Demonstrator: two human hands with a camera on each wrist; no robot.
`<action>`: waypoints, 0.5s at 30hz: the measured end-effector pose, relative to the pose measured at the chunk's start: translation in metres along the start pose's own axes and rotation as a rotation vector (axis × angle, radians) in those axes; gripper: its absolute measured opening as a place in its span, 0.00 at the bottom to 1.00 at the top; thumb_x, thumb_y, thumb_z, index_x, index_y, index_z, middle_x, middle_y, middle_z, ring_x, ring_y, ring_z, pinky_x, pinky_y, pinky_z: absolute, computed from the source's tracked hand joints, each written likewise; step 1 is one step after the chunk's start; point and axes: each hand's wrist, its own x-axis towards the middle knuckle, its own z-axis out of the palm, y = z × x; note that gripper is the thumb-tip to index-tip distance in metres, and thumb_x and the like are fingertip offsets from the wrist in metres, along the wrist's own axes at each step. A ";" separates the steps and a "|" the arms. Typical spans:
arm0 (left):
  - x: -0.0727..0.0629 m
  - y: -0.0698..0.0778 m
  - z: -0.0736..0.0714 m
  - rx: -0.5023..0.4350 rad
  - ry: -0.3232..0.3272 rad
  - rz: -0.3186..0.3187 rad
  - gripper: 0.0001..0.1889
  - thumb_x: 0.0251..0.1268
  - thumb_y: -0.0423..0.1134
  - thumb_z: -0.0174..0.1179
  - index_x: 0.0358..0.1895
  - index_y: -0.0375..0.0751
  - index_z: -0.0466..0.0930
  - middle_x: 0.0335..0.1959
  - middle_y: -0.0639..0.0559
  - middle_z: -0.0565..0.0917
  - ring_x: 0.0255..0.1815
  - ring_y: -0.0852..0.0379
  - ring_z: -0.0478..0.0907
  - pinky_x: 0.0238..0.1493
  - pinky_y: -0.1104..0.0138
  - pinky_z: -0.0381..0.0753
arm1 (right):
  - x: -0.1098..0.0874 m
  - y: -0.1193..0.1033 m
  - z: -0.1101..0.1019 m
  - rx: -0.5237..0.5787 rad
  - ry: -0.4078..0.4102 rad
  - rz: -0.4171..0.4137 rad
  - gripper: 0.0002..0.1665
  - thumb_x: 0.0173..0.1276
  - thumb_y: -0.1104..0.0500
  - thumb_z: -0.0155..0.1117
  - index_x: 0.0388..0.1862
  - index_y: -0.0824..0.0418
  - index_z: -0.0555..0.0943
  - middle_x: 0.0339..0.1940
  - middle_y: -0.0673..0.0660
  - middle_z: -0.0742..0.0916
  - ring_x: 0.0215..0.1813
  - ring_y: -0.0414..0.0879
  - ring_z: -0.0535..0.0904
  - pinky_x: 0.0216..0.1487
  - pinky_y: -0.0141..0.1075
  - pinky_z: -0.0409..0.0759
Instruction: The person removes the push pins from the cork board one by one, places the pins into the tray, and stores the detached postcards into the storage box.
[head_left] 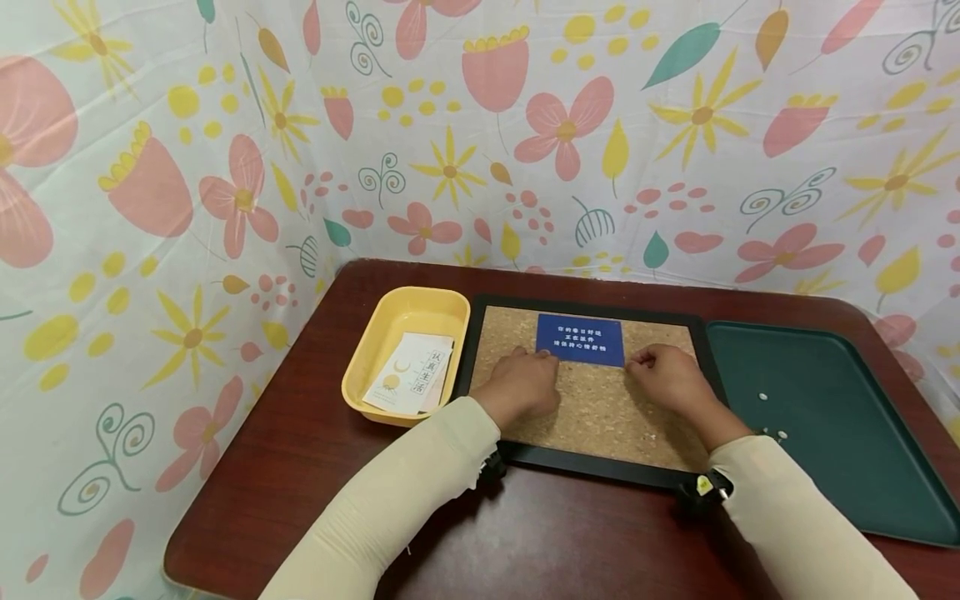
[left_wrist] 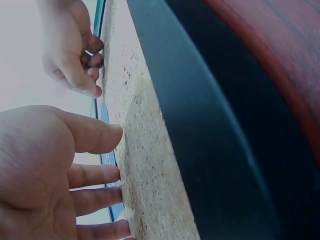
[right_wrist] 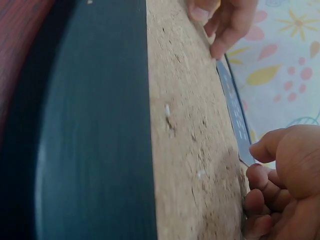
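A blue card [head_left: 580, 339] with white lettering lies on the upper part of a cork board [head_left: 592, 408] with a black frame. My left hand [head_left: 522, 383] rests at the card's lower left corner; in the left wrist view the fingers [left_wrist: 95, 199] are straight and touch the cork. My right hand [head_left: 667, 379] is at the lower right corner, its thumb beside the card's edge in the right wrist view. Its other fingers [right_wrist: 256, 200] are curled against the board. Whether the thumb and forefinger pinch anything small is hidden.
To the left stands a yellow tray [head_left: 360, 367] holding white printed cards [head_left: 408, 372]. A dark green tray [head_left: 840, 417] on the right bears a few small white pieces [head_left: 763, 397]. A floral curtain [head_left: 480, 150] hangs behind the brown table [head_left: 300, 467].
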 end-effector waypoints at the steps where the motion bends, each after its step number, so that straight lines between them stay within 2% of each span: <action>1: 0.000 0.000 0.000 0.001 -0.001 0.000 0.25 0.71 0.47 0.57 0.70 0.49 0.76 0.74 0.55 0.71 0.66 0.47 0.71 0.61 0.53 0.74 | 0.001 -0.002 0.000 -0.006 -0.005 0.004 0.22 0.78 0.51 0.57 0.53 0.69 0.83 0.44 0.64 0.88 0.42 0.56 0.83 0.41 0.52 0.80; 11: 0.000 0.000 0.000 0.007 -0.008 0.004 0.27 0.71 0.48 0.57 0.72 0.50 0.74 0.76 0.54 0.69 0.69 0.47 0.69 0.63 0.54 0.73 | 0.004 -0.010 0.004 -0.020 -0.021 0.023 0.21 0.77 0.52 0.57 0.51 0.68 0.85 0.46 0.65 0.88 0.45 0.58 0.84 0.45 0.55 0.80; 15: 0.000 -0.001 0.000 0.007 -0.005 0.003 0.27 0.71 0.48 0.57 0.72 0.50 0.74 0.76 0.54 0.69 0.69 0.47 0.69 0.63 0.54 0.73 | 0.004 -0.011 0.005 -0.019 -0.039 0.032 0.21 0.77 0.52 0.57 0.53 0.69 0.83 0.46 0.65 0.87 0.44 0.57 0.83 0.43 0.54 0.80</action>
